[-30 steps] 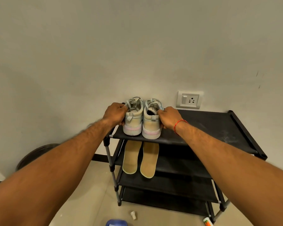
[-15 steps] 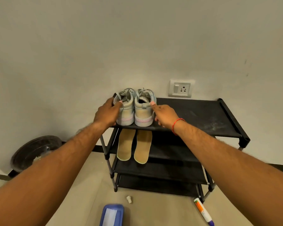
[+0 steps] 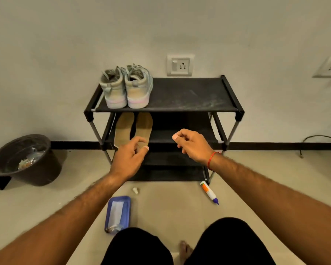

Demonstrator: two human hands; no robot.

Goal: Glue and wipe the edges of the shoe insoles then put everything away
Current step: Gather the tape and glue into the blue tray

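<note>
Holds both arms out before the shoe rack (image 3: 180, 96). Hovers left hand (image 3: 129, 157) at the insoles (image 3: 143, 125), right hand (image 3: 193, 145) alongside; fingers (image 3: 182, 132) loosely curled, empty.

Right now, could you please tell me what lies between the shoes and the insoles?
Only the rack's top shelf: the shoes stand on it, the insoles lie one shelf below, in the head view.

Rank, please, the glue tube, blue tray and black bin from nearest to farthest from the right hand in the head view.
1. Glue tube, floor, right.
2. Blue tray, floor, centre-left.
3. Black bin, far left.
</note>
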